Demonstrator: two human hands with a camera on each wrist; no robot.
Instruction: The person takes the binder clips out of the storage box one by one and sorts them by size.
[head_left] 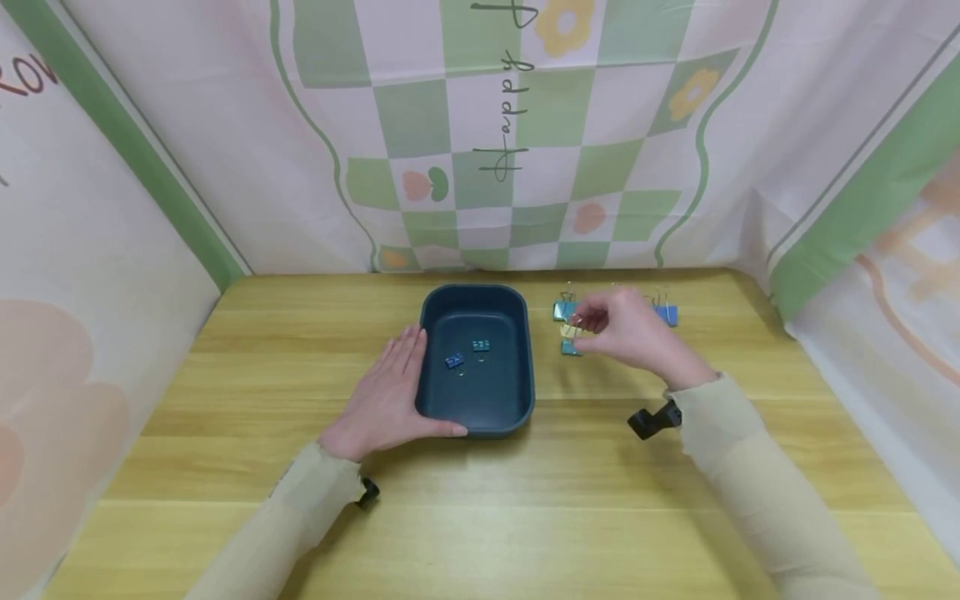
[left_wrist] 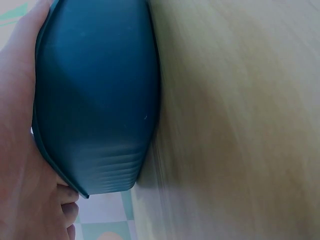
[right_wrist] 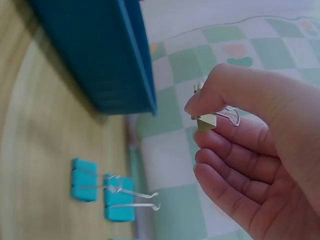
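Head view shows a person seated at a wooden table (head_left: pixel 300 467) with a dark blue tray (head_left: pixel 517 392) near its middle. The left hand (head_left: pixel 386 396) lies against the tray's left wall, fingers straight and held together, the thumb running along the near rim. In the left wrist view the same hand (left_wrist: pixel 20 150) presses flat on the tray's outer wall (left_wrist: pixel 95 100), which fills most of that picture.

Inside the tray lie two small clips: a dark blue binder clip (head_left: pixel 453 361) to the left and a teal binder clip (head_left: pixel 481 345) just right of it and a little farther back, close together but apart.

The right hand (head_left: pixel 626 333) hangs above the table just right of the tray, fingers curled. The right wrist view shows it plainly: thumb and forefinger pinch a small pale yellow binder clip (right_wrist: pixel 209 120) by its wire handles, lifted clear of the table, while the other fingers (right_wrist: pixel 225 165) curl loosely beneath.

On the table under and around that hand rest more clips. Two turquoise clips (right_wrist: pixel 102 192) sit side by side in the right wrist view, their wire handles pointing away from the tray. In the head view a teal clip (head_left: pixel 562 311) lies at the far left of the group, another teal one (head_left: pixel 571 347) nearer, and a blue clip (head_left: pixel 667 314) to the far right.

A checked green and pink cloth (head_left: pixel 525 125) hangs behind the table.
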